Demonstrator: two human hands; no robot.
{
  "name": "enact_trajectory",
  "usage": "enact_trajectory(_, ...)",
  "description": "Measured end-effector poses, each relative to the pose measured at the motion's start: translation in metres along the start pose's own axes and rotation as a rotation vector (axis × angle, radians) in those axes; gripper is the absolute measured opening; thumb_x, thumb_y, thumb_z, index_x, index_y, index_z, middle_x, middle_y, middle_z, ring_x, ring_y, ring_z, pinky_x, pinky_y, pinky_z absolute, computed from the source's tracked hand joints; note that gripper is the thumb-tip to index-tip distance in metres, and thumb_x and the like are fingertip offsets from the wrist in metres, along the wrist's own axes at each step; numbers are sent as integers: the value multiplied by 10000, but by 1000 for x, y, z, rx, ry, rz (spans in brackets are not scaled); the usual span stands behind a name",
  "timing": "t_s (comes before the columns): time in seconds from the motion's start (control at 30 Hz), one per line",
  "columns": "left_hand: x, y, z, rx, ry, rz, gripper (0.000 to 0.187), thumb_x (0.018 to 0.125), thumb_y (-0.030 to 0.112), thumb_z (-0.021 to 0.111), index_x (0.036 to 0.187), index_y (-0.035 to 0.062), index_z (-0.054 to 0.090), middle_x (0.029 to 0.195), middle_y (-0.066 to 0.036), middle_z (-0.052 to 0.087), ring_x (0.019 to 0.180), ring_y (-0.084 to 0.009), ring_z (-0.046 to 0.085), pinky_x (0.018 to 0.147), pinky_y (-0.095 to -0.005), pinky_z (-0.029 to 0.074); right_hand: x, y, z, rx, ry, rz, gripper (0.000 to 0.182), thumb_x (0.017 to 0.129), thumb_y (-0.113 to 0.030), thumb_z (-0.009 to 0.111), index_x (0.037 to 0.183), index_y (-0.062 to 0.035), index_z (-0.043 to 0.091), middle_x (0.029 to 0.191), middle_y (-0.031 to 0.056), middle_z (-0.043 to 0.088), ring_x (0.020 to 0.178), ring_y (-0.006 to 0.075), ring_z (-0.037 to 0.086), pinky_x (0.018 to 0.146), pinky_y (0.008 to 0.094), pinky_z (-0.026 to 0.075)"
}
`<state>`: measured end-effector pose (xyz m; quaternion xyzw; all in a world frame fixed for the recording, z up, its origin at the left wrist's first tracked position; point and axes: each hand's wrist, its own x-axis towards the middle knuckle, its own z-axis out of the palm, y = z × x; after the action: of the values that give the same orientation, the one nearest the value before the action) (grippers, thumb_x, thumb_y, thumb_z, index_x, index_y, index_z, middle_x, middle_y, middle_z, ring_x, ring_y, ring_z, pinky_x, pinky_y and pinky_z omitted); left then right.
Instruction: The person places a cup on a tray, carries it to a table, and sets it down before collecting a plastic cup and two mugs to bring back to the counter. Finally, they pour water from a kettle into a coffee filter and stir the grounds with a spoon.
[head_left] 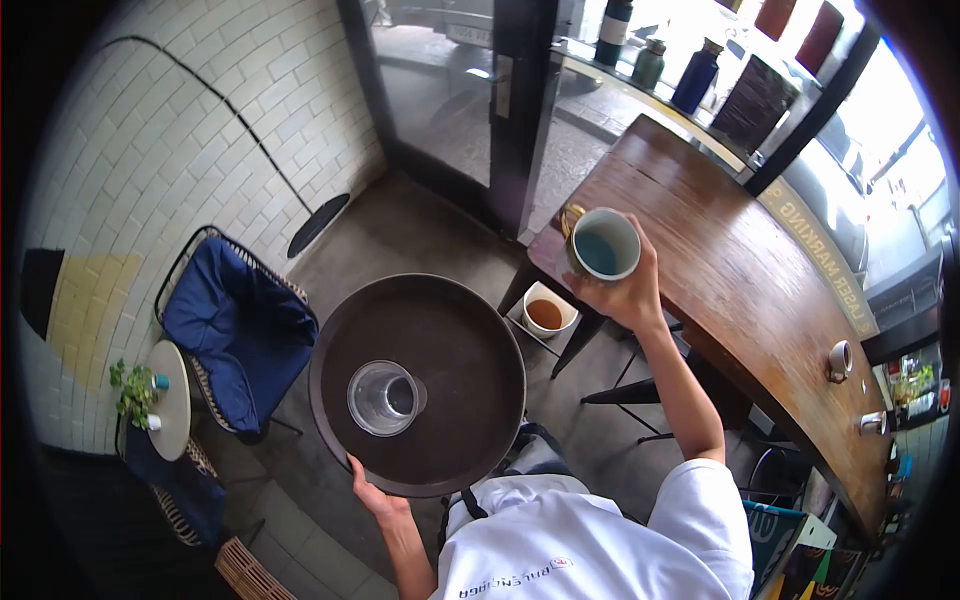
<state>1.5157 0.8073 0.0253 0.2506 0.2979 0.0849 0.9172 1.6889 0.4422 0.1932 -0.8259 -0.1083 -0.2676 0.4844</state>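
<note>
Head view: mug in right fingers, tray in left hand

Right hand (628,288): fingers closed around the mug (606,243), gripping its near and right sides. The mug's mouth faces the camera; its handle (570,220) points away from the palm, to the left. Contents, if any, cannot be determined.

Left hand (378,497): thumb over the near rim of the round tray (450,325), holding it at that edge. The remaining fingers are hidden beneath the tray.

Governing relation: the tray lies left of the right fingers and nearer the body, with a gap between mug and rim. The tray is round and has no long axis.

Position of the clear cup (370,400): on the tray, just beyond the left thumb and well apart from the right fingers. The left hand is nearer to it.

Position of the wooden counter (740,270): behind and to the right of the right fingers. The mug appears over its near end; contact cannot be confirmed.
</note>
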Motion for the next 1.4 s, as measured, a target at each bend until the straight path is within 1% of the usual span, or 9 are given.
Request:
enact_trajectory(0.17, 0, 16, -29, -34, 75, 68, 461, 983, 360, 451, 1297, 25, 491, 1285, -112, 549, 1140, -286, 545, 973, -436, 448, -41, 3, 43, 12, -95, 39, 569, 571, -72, 808, 1084, -6, 570, 996, 66, 636, 896, 141, 615, 835, 288, 490)
enact_trajectory(0.37, 2, 28, -52, -30, 200, 115, 459, 984, 362, 453, 1293, 25, 492, 1276, -111, 553, 1127, -278, 553, 955, -432, 464, -99, 58, 86, 80, -202, 340, 604, 583, -78, 808, 1112, -10, 524, 990, 68, 632, 892, 149, 613, 831, 294, 491)
enact_trajectory(0.57, 21, 10, -71, -33, 289, 165, 474, 986, 366, 449, 1296, 9, 477, 1282, -118, 545, 1131, -275, 546, 963, -430, 456, -174, 194, 141, 57, -214, 534, 553, 619, -116, 835, 1062, -21, 518, 969, 73, 617, 898, 162, 604, 824, 305, 479)
enact_trajectory(0.67, 44, -8, -81, -41, 370, 154, 481, 985, 370, 452, 1298, 6, 470, 1297, -124, 529, 1150, -269, 533, 974, -425, 444, -204, 275, 170, -35, -42, 710, 560, 614, -126, 835, 1065, -14, 523, 973, 86, 623, 887, 177, 605, 815, 315, 477)
enact_trajectory(0.8, 66, -35, -82, -63, 462, 118, 482, 986, 361, 448, 1308, 4, 459, 1319, -124, 514, 1165, -276, 522, 988, -434, 433, -232, 399, 180, -244, 47, 741, 624, 561, -196, 871, 1066, -5, 557, 1004, 127, 647, 921, 241, 628, 820, 362, 486)
enact_trajectory(1.0, 90, -76, -90, -6, 487, 152, 494, 979, 383, 459, 1288, -3, 469, 1296, -124, 530, 1158, -266, 526, 1004, -425, 409, -202, 463, 178, -493, 45, 1150, 684, 498, -293, 899, 1037, -6, 591, 1005, 141, 664, 969, 262, 639, 855, 379, 491)
enact_trajectory(1.23, 102, -127, -112, -54, 439, 106, 502, 979, 393, 455, 1290, -2, 464, 1290, -128, 534, 1159, -267, 527, 1005, -435, 406, -194, 533, 157, -555, -101, 1415, 800, 508, -307, 881, 1163, 25, 565, 1140, 193, 613, 1051, 281, 611, 908, 361, 492)
enact_trajectory(1.3, 100, -131, -114, -59, 438, 71, 499, 980, 393, 453, 1306, 14, 453, 1290, -125, 534, 1158, -266, 530, 1004, -437, 408, -188, 539, 154, -770, -132, 1473, 869, 494, -322, 894, 1220, 13, 554, 1212, 162, 583, 1088, 254, 593, 918, 356, 500)
enact_trajectory(1.4, 94, -151, -123, -74, 470, 77, 476, 985, 379, 446, 1311, 33, 457, 1292, -116, 534, 1165, -259, 526, 1007, -436, 406, -185, 548, 144, -766, -158, 1485, 883, 505, -352, 884, 1238, 5, 543, 1229, 162, 576, 1106, 264, 586, 933, 361, 493)
